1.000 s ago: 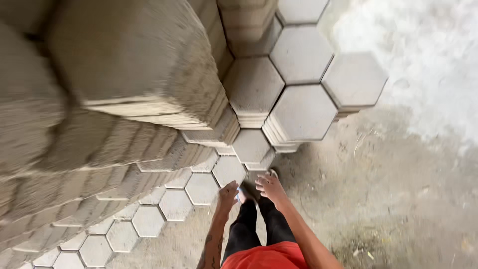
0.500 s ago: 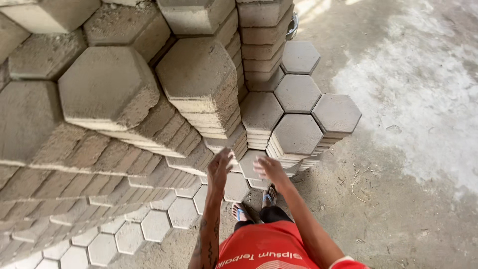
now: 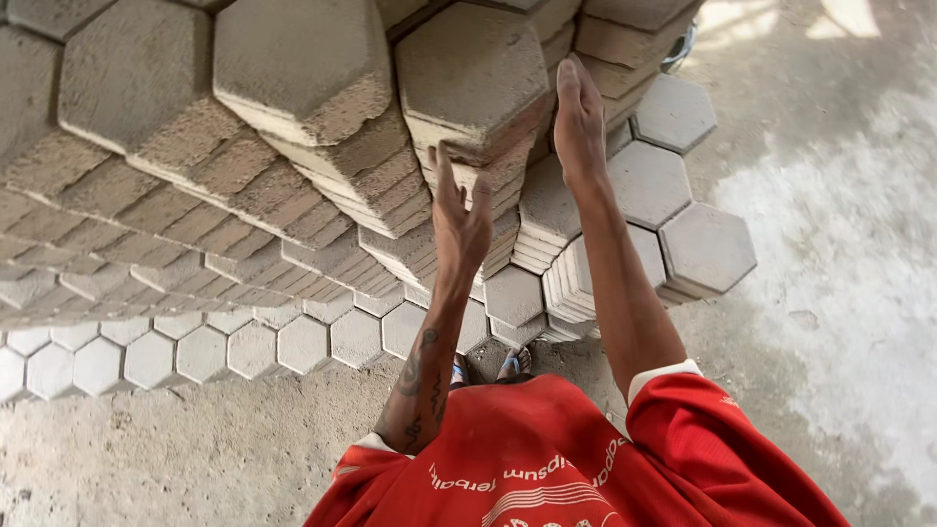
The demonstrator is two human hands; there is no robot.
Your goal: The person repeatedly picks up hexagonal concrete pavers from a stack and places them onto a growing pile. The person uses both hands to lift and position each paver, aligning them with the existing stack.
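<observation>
Left hand up, fingers spread wide, touching front edge of tall stack of grey hexagon paving blocks. Right hand flat, open, pressed on right side of same stack. Holding nothing. Lower block stacks beside. Red shirt below. Concrete floor at right.
</observation>
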